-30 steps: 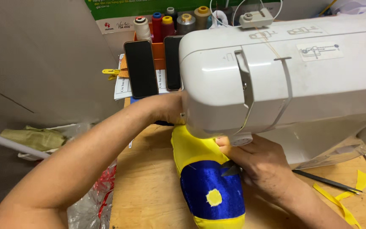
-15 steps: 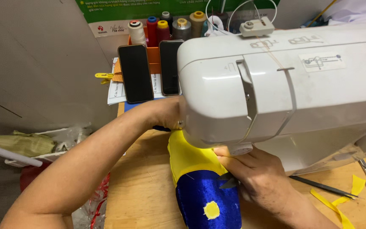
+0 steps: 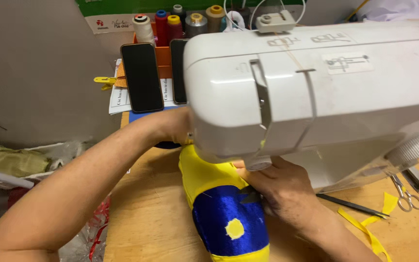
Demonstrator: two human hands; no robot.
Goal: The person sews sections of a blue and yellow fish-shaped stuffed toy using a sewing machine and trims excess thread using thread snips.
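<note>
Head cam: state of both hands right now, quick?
Left hand: mostly hidden behind the sewing machine; grip cannot be told.
Right hand: pressing flat on the yellow and blue fabric by the needle area, not closed around it.

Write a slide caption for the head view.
Right hand presses shiny yellow-and-blue fabric under white sewing machine; left hand reaches behind it.

The cloth (image 3: pixel 226 213) under my fingers is yellow with a shiny royal-blue band and one yellow dot on it. My sewing machine (image 3: pixel 316 92) is off-white. Behind it stand thread spools (image 3: pixel 180 22) in cream, red, yellow, grey and tan. Yellow scraps (image 3: pixel 364 228) lie on my pale wooden table (image 3: pixel 146 218).
</note>
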